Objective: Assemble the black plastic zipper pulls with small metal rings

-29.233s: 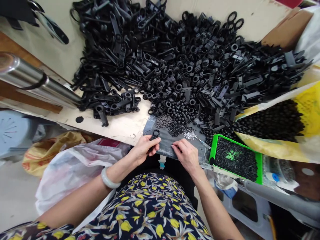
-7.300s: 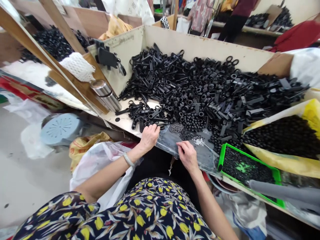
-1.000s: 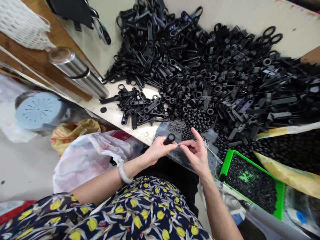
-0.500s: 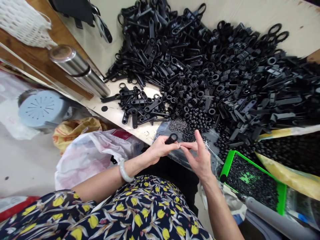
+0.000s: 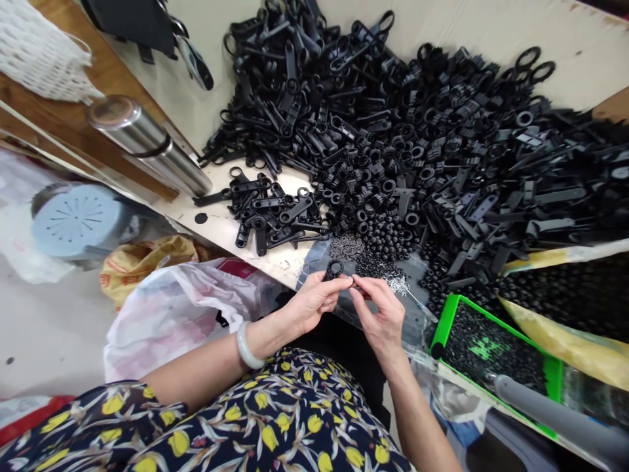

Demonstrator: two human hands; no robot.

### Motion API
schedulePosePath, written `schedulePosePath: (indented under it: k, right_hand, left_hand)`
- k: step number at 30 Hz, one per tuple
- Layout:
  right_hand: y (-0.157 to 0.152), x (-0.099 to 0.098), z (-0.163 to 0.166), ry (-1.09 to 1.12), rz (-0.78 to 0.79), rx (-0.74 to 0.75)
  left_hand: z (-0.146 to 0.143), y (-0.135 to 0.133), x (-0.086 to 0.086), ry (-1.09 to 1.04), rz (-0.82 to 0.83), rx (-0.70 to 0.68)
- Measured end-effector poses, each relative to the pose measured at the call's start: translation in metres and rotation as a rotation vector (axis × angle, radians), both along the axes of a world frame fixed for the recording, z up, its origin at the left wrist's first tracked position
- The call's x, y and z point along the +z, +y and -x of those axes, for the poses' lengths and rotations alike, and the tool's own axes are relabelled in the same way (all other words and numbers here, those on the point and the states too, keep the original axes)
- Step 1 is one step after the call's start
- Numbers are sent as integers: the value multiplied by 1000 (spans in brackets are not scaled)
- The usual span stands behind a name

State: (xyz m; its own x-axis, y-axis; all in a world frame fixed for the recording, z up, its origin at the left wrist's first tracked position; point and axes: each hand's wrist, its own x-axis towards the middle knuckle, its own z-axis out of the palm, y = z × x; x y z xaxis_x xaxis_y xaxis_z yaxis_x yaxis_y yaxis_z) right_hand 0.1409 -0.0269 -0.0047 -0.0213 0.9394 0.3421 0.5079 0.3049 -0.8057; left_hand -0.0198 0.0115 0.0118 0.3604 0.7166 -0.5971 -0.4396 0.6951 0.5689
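My left hand (image 5: 313, 301) is closed around a black plastic part with a ring-shaped end (image 5: 335, 269), which pokes out above the fingers. The rest of that part is hidden in the grip. At the left fingertips, my right hand (image 5: 381, 313) is bent in a pinch, thumb and forefinger together; whatever is between them is too small to make out. Just beyond the hands lie tiny grey metal pieces (image 5: 346, 248), small black balls (image 5: 390, 239) and thin silvery pins (image 5: 398, 285) on a dark mat (image 5: 417, 272).
Behind is a big heap of black plastic parts (image 5: 304, 111), with a smaller pile of ringed levers (image 5: 275, 210) nearer. A steel flask (image 5: 147, 141) stands left. At right sit a green tray (image 5: 449, 321) of small black pieces and a yellow-edged bag (image 5: 565, 341).
My right hand has curled from spread, raised fingers into a pinch at the left fingertips. The silvery pins behind it have come into fuller view. The left hand keeps its hold.
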Motion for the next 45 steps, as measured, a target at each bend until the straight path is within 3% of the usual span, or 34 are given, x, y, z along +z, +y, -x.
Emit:
schedulePosePath:
  k: [12,19,31,45]
  right_hand:
    - [-3,-7,0,-12,-54,-28]
    - [-6,-11,2,142,34,-75]
    - [-6,-17,2,-119,-172,-104]
    - [-4,-20,0,-55,-102,-96]
  left_hand:
    - [-4,-4,2,32,-17,32]
    - [-7,-6,5,32,-7,24]
    - [-8,-9,-2,74,-34,24]
    - [-14,-10,-7,129,-73,54]
